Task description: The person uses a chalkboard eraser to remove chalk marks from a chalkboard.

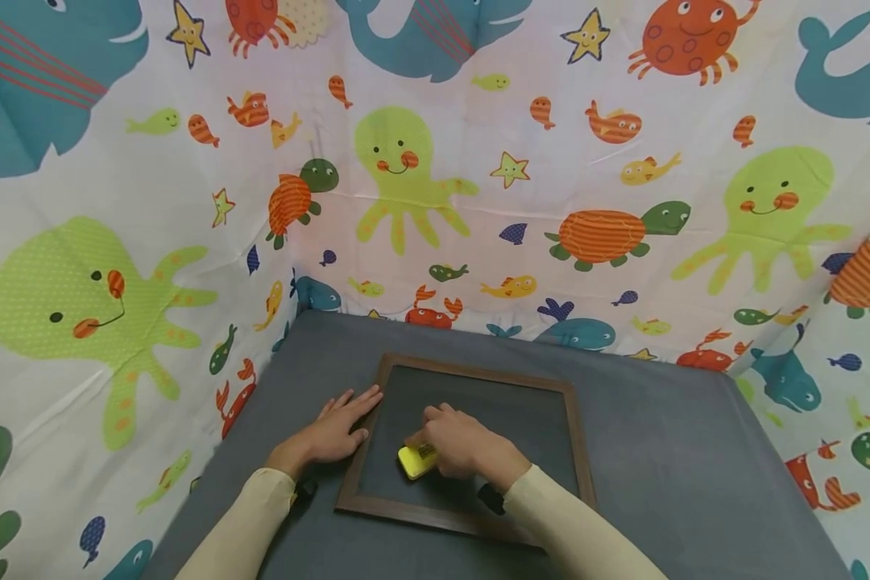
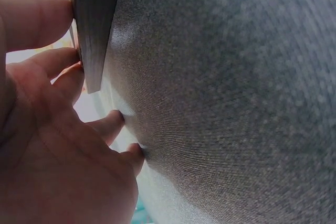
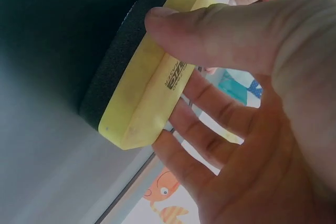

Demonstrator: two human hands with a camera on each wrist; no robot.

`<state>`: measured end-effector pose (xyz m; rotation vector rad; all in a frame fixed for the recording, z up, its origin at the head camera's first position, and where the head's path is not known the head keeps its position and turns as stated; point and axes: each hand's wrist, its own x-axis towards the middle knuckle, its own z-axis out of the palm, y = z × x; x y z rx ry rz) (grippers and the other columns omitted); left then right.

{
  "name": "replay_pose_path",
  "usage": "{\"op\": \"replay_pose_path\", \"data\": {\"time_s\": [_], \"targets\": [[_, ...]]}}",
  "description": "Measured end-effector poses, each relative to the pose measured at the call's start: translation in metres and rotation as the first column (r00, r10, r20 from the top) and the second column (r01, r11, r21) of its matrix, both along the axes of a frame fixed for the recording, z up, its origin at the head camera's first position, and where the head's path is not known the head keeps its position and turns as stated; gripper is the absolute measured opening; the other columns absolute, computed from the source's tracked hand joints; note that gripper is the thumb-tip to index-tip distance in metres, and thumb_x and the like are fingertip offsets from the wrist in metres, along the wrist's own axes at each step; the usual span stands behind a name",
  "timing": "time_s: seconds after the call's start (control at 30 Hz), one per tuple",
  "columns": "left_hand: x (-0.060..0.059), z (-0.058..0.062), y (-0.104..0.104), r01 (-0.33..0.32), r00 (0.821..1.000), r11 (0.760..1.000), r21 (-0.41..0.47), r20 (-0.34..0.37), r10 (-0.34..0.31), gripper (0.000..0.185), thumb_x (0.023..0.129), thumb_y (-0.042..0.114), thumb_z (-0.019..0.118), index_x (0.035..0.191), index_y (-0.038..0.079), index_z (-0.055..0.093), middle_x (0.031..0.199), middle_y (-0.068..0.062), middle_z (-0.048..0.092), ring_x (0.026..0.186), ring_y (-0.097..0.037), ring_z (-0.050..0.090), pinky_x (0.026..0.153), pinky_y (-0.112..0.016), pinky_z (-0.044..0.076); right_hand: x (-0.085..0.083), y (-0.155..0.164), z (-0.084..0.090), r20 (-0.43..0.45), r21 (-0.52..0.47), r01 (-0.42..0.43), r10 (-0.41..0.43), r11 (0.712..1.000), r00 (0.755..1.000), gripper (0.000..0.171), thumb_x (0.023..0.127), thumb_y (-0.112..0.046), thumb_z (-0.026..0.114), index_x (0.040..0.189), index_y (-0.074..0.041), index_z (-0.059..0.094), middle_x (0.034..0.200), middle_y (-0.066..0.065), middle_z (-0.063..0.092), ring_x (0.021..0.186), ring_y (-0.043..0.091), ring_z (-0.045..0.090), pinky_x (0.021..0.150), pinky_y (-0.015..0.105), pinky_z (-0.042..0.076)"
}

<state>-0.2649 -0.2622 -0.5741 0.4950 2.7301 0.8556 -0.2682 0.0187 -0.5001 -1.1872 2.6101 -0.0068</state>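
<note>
A chalkboard (image 1: 493,411) in a brown wooden frame (image 1: 471,371) lies flat on the dark grey table. My right hand (image 1: 458,441) grips a yellow board eraser (image 1: 415,461) by its sides, over the left-middle part of the board. In the right wrist view the eraser's dark felt underside (image 3: 113,72) faces the board surface, with the thumb on one side and fingers on the other. My left hand (image 1: 331,431) rests at the frame's left edge with fingers spread. The left wrist view shows its thumb and some fingertips against the frame, other fingertips on the cloth.
A dark grey cloth covers the table (image 1: 667,451). Behind it and at both sides hangs a white curtain (image 1: 478,185) printed with sea animals. Dark wrist straps (image 1: 490,498) show below the sleeve cuffs.
</note>
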Motion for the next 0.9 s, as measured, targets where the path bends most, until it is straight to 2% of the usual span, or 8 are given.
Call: {"op": "replay_pose_path", "data": {"time_s": [0.4, 0.57, 0.67, 0.73, 0.8, 0.9], "targets": [[-0.009, 0.005, 0.013, 0.059, 0.998, 0.998, 0.009, 0.000, -0.059, 0.069, 0.112, 0.012, 0.057, 0.175, 0.013, 0.030, 0.185, -0.007, 0.019, 0.168, -0.053, 0.009, 0.130, -0.079, 0.003, 0.007, 0.022, 0.002, 0.039, -0.042, 0.030, -0.029, 0.999, 0.999, 0.064, 0.090, -0.002, 0.085, 0.141, -0.039, 0.076, 0.124, -0.003, 0.067, 0.105, 0.016, 0.054, 0.094, 0.035, 0.054], [-0.012, 0.002, 0.014, 0.077, 0.997, 0.997, 0.015, 0.002, -0.077, 0.069, 0.111, 0.012, 0.056, 0.175, 0.012, 0.029, 0.185, -0.007, 0.019, 0.168, -0.054, 0.009, 0.129, -0.079, 0.003, 0.004, 0.039, 0.011, 0.078, -0.132, 0.070, -0.060, 0.989, 0.995, 0.060, 0.093, 0.000, 0.078, 0.145, -0.031, 0.074, 0.132, 0.002, 0.067, 0.113, 0.020, 0.057, 0.100, 0.042, 0.055], [-0.009, -0.002, 0.011, 0.076, 0.997, 0.997, 0.029, 0.004, -0.076, 0.069, 0.111, 0.012, 0.056, 0.175, 0.012, 0.029, 0.185, -0.008, 0.019, 0.168, -0.055, 0.008, 0.129, -0.080, 0.003, 0.000, 0.063, 0.029, 0.086, -0.232, 0.145, -0.128, 0.962, 0.988, 0.058, 0.093, -0.004, 0.079, 0.148, -0.022, 0.072, 0.133, 0.009, 0.066, 0.116, 0.025, 0.058, 0.102, 0.048, 0.056], [-0.008, -0.004, 0.007, 0.073, 0.997, 0.997, 0.034, -0.005, -0.073, 0.070, 0.111, 0.011, 0.056, 0.175, 0.011, 0.029, 0.185, -0.009, 0.019, 0.167, -0.056, 0.009, 0.129, -0.080, 0.003, -0.003, 0.085, 0.041, 0.060, -0.286, 0.211, -0.202, 0.935, 0.977, 0.059, 0.091, -0.008, 0.082, 0.149, -0.018, 0.071, 0.131, 0.012, 0.066, 0.111, 0.026, 0.059, 0.096, 0.048, 0.057], [-0.005, -0.004, 0.002, 0.066, 0.998, 0.997, 0.040, -0.011, -0.065, 0.070, 0.111, 0.010, 0.057, 0.175, 0.011, 0.029, 0.184, -0.010, 0.019, 0.167, -0.057, 0.009, 0.128, -0.081, 0.003, -0.007, 0.112, 0.051, 0.023, -0.316, 0.285, -0.293, 0.905, 0.956, 0.060, 0.091, -0.014, 0.084, 0.149, -0.016, 0.070, 0.126, 0.013, 0.066, 0.105, 0.025, 0.059, 0.090, 0.046, 0.056], [0.000, -0.004, -0.009, 0.047, 0.999, 0.998, 0.031, -0.015, -0.046, 0.070, 0.111, 0.010, 0.058, 0.175, 0.011, 0.029, 0.184, -0.010, 0.018, 0.167, -0.057, 0.009, 0.128, -0.081, 0.003, -0.011, 0.155, 0.063, -0.007, -0.344, 0.397, -0.425, 0.851, 0.905, 0.062, 0.091, -0.023, 0.083, 0.150, -0.010, 0.068, 0.119, 0.014, 0.067, 0.095, 0.024, 0.058, 0.079, 0.041, 0.053]]}}
